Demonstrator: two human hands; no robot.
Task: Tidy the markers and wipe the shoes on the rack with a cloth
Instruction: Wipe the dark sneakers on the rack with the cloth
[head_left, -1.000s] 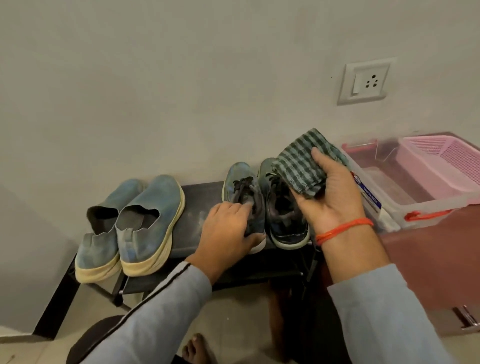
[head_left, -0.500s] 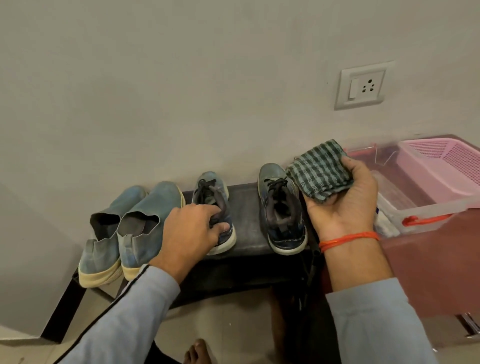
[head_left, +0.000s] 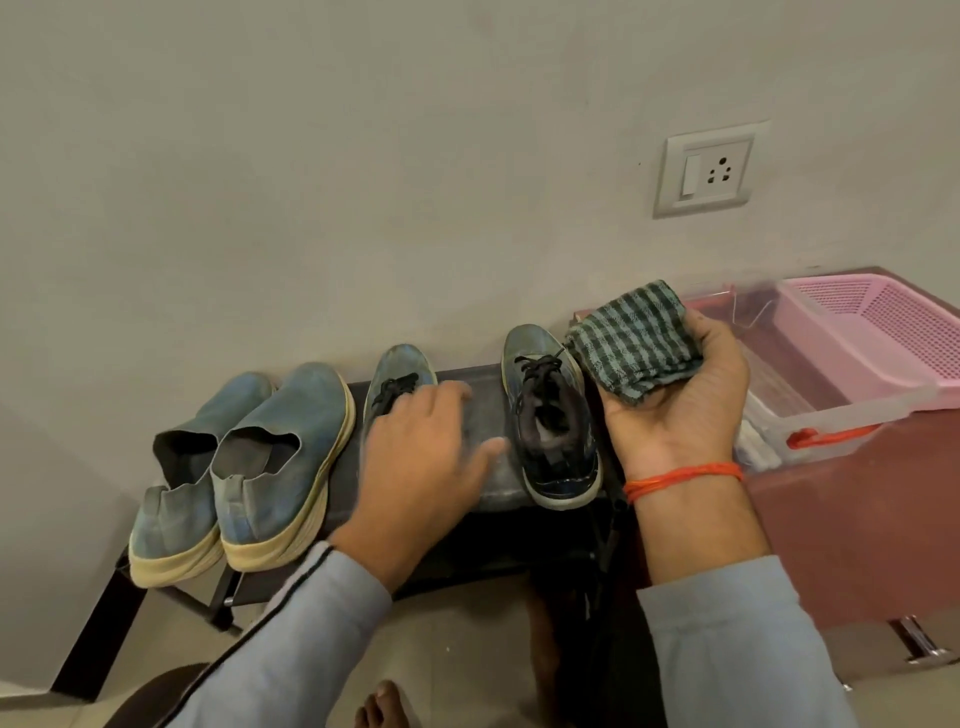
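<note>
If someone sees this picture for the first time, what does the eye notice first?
Probably the right hand holding a folded checked cloth above the right end of the rack. The left hand is spread open between two laced shoes, with blue slip-ons at the far left.

Left hand (head_left: 421, 467) palm down, fingers spread, right hand (head_left: 675, 400) palm up, fingers curled

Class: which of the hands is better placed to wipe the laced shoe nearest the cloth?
Right: the right hand already holds the checked cloth beside that laced shoe; the left hand is empty.
</note>
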